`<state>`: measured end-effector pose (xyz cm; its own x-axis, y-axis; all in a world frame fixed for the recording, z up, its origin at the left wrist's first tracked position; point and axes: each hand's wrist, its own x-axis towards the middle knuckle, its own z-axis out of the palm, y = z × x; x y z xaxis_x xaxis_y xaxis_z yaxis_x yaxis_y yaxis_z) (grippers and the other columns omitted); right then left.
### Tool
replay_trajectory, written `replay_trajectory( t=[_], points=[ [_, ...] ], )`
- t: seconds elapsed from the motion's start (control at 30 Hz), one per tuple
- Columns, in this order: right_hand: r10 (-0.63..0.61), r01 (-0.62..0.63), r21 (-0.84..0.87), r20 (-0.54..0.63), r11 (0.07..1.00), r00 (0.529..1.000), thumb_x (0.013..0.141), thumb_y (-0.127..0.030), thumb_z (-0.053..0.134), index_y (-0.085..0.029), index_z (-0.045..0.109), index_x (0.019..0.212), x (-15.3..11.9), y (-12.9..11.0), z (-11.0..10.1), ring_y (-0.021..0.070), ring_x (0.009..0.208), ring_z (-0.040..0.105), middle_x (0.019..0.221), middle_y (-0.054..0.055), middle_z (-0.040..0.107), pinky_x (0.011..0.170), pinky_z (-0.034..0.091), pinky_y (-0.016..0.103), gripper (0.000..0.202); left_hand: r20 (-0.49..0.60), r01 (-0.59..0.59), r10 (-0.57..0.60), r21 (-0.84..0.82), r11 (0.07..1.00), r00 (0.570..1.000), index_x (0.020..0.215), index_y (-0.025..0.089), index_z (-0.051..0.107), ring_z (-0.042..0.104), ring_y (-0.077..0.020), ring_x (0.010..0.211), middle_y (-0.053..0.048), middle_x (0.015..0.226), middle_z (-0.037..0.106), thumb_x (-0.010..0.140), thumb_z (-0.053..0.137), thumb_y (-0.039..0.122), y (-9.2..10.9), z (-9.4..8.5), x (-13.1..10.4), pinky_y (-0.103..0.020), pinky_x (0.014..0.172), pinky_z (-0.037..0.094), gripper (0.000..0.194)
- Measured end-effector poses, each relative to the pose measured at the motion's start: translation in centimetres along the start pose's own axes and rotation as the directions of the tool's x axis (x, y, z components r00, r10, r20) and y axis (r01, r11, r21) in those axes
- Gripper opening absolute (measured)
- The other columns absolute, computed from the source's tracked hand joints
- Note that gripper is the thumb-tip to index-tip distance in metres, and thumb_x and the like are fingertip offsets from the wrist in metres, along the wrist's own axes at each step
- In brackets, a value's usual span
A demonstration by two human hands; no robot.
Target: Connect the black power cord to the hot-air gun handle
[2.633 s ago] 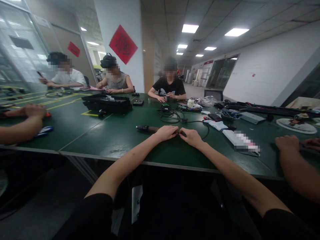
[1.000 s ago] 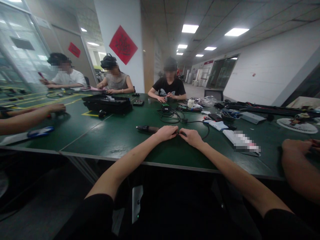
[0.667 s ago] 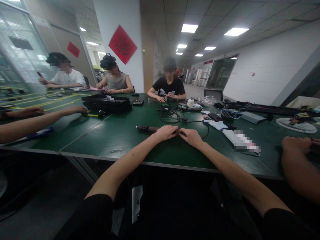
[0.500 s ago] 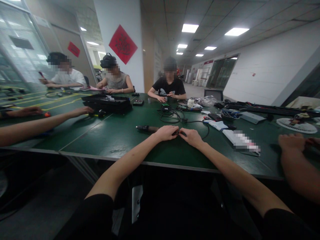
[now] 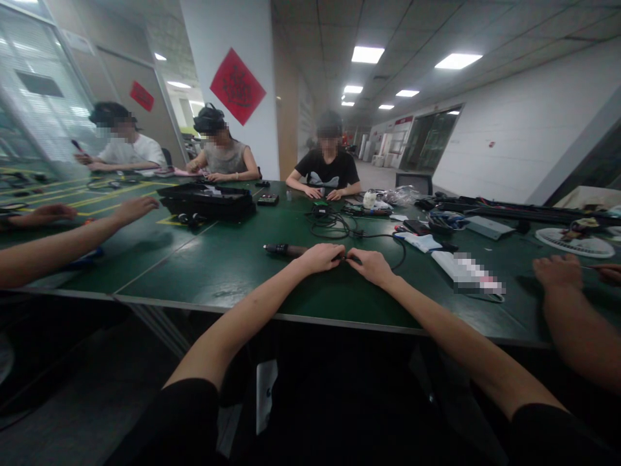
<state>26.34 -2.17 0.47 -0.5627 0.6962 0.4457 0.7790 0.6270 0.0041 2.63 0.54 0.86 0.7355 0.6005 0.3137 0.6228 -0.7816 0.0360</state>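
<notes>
My left hand (image 5: 323,257) rests over the rear end of a dark cylindrical tool (image 5: 286,250) that lies on the green table (image 5: 204,265), its metal tip pointing left. The fingers of my left hand are curled round the tool's end or a small dark part there. My right hand (image 5: 371,265) is just to the right, its thumb and fingers pinched near the same dark spot. Between the fingertips the small part is too tiny to make out. A black cable (image 5: 400,255) curves behind my right hand.
Behind lie coiled cables (image 5: 334,225) and a black tray (image 5: 206,202). To the right are a white cloth (image 5: 420,241), a white pouch (image 5: 456,268) and a round white grille (image 5: 575,243). Three people sit opposite; other people's arms reach in from both sides.
My hands have barely moved. At the left, another person's hand has drawn back from the small black items by the tray. The person opposite has lowered their hands to the table.
</notes>
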Motion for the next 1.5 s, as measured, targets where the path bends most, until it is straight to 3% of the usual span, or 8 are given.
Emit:
replay_trajectory(
  t=[0.13,0.33,0.5,0.67,0.83,1.0,1.5],
  points=[
    [0.005,-0.005,0.005,-0.003,1.000,1.000,0.104,-0.037,0.055,-0.028,0.068,0.110,0.02,-0.05,0.00,0.0229,0.085,0.070,0.099,0.004,0.078,0.070,0.040,0.030,0.017,-0.023,0.047,-0.046,0.015,0.999,0.999,0.116,0.023,0.058,0.069,-0.0255,0.103,-0.008,0.112,0.072,0.099,0.056,0.039,0.04,0.19,0.08,-0.034,0.085,0.051,0.023],
    [0.001,-0.001,0.004,0.005,1.000,1.000,0.104,-0.037,0.056,-0.028,0.068,0.110,0.03,0.00,-0.03,0.0221,0.086,0.070,0.100,0.003,0.078,0.071,0.040,0.029,0.016,-0.010,-0.025,0.024,-0.034,0.999,1.000,0.116,0.024,0.059,0.068,-0.0238,0.106,-0.007,0.113,0.071,0.096,0.058,0.031,-0.19,0.07,0.02,-0.033,0.089,0.051,0.022],
    [-0.007,0.007,0.007,0.004,1.000,1.000,0.105,-0.036,0.055,-0.027,0.067,0.109,0.01,0.05,0.03,0.0218,0.087,0.071,0.100,0.003,0.078,0.072,0.041,0.028,0.015,-0.045,0.037,-0.037,-0.001,0.999,0.998,0.113,0.023,0.059,0.068,-0.0248,0.103,-0.007,0.110,0.071,0.098,0.057,0.038,-0.16,0.33,0.10,-0.034,0.086,0.051,0.022],
    [-0.007,0.007,0.019,0.005,1.000,1.000,0.105,-0.036,0.055,-0.027,0.067,0.109,-0.02,0.08,0.04,0.0214,0.087,0.071,0.101,0.003,0.078,0.072,0.041,0.028,0.016,-0.022,-0.024,0.023,-0.049,0.999,1.000,0.115,0.023,0.061,0.067,-0.0237,0.106,-0.007,0.112,0.071,0.094,0.060,0.030,-0.19,0.24,0.12,-0.033,0.089,0.051,0.022],
    [-0.006,0.006,0.026,0.002,1.000,1.000,0.105,-0.036,0.055,-0.029,0.068,0.110,-0.02,0.14,0.07,0.0217,0.089,0.071,0.101,0.002,0.078,0.073,0.042,0.028,0.016,-0.043,0.039,-0.040,-0.033,0.999,0.998,0.111,0.022,0.059,0.068,-0.0243,0.100,-0.007,0.106,0.071,0.098,0.058,0.036,-0.26,0.42,0.24,-0.034,0.085,0.051,0.019],
    [-0.003,0.003,0.019,0.002,1.000,1.000,0.106,-0.038,0.054,-0.029,0.068,0.109,0.03,0.21,0.14,0.0221,0.089,0.071,0.101,0.003,0.078,0.073,0.042,0.029,0.018,-0.038,-0.018,0.017,-0.030,0.999,0.999,0.113,0.023,0.059,0.068,-0.0242,0.105,-0.007,0.110,0.071,0.098,0.059,0.035,-0.26,0.49,0.19,-0.033,0.088,0.051,0.019],
    [0.036,-0.037,-0.029,-0.014,0.999,0.999,0.106,-0.040,0.053,-0.029,0.069,0.110,0.41,-0.25,0.20,0.0230,0.086,0.072,0.099,0.004,0.079,0.070,0.041,0.030,0.020,-0.040,0.068,-0.067,0.024,0.997,0.997,0.110,0.023,0.058,0.068,-0.0242,0.102,-0.007,0.108,0.071,0.100,0.055,0.034,0.21,0.41,0.25,-0.032,0.085,0.050,0.016]
  ],
)
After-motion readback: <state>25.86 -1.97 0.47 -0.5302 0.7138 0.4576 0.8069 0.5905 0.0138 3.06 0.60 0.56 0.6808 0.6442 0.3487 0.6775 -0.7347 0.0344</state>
